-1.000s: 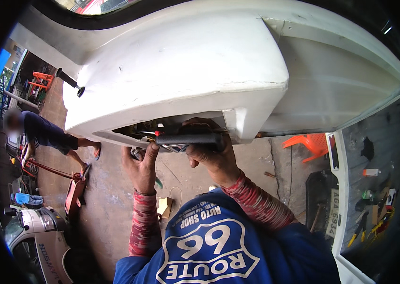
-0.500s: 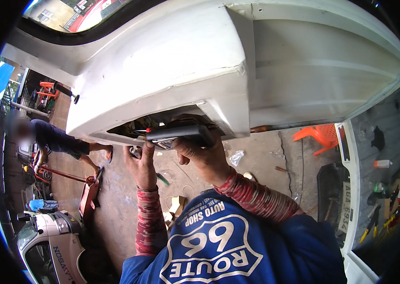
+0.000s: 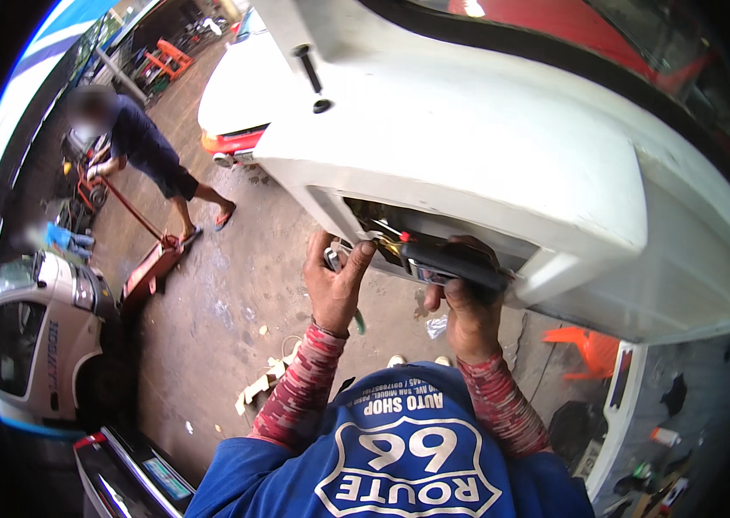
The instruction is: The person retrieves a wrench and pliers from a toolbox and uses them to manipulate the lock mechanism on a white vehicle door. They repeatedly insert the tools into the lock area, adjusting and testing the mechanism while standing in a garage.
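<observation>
My right hand [image 3: 471,315] is closed around a black oblong plastic part [image 3: 454,265] with a red tip at its left end; its exact kind is unclear. Thin white and yellow wires [image 3: 391,245] show beside that tip. Thumb against fingers, my left hand [image 3: 336,283] pinches near the wire ends, and a small shiny metal piece [image 3: 333,257] sits in its fingers. Both hands are just below a rectangular opening [image 3: 503,246] in a white vehicle body panel [image 3: 486,151]. The opening's dark inside is mostly hidden.
To the left, a person [image 3: 147,142] grips the handle of a red floor jack [image 3: 151,269]. A white vehicle [image 3: 46,332] stands nearer. Below the panel, an orange plastic chair [image 3: 588,347] shows at right. Cardboard scraps [image 3: 263,382] lie on the floor.
My view has turned, so the white panel, the opening and both hands appear farther right. The right hand still holds the black part, and the left hand remains beside the wires.
</observation>
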The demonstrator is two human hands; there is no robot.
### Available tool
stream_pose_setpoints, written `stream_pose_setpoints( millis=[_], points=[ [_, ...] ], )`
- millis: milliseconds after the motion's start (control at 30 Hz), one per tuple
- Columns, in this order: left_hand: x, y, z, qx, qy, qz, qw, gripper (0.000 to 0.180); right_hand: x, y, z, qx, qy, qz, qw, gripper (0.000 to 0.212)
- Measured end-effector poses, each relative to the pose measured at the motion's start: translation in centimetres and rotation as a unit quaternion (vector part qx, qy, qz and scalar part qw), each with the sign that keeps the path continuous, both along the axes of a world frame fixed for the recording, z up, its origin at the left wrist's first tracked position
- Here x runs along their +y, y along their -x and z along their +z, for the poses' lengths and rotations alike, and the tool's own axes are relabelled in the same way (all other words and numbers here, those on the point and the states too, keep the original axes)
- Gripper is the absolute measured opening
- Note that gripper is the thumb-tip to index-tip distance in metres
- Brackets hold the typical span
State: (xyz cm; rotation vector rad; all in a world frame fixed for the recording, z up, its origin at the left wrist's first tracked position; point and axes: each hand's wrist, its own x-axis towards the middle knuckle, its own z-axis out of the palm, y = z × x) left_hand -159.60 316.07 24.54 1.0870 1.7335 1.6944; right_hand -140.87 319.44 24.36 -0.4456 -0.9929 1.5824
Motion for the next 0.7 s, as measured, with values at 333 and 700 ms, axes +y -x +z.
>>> stream_pose_setpoints(
  millis=[333,700],
  points=[
    [-4.1,6.1,-9.0,-0.514,0.184,0.025,0.838,0.026,0.0,0.2,-1.5,-0.054,-0.038,-0.003,0.998,0.068],
    [-2.4,10.5,-15.7,-0.531,0.29,-0.064,0.794,0.016,-2.1,0.0,-5.5,0.017,-0.026,-0.095,0.995,0.055]
  ],
)
